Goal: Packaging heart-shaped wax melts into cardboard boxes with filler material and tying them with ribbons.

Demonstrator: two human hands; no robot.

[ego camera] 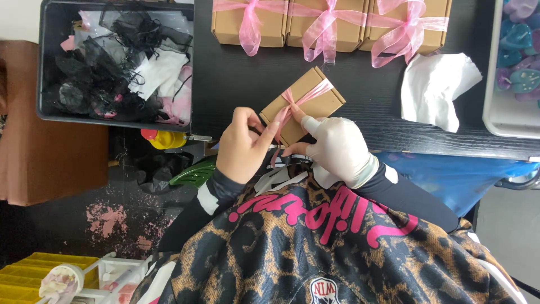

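Kraft box [304,101]: lying tilted on black table [236,84], near edge
Pink ribbon [298,103]: crossing box
Left hand [243,147]: pinching ribbon end
Right hand [336,147]: gloved, fingers pressing ribbon

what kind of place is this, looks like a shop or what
Probably a small gift-packing workstation: finished kraft boxes tied with pink bows line the black table, a grey bin holds black mesh pouches, and both hands tie ribbon on another small box.
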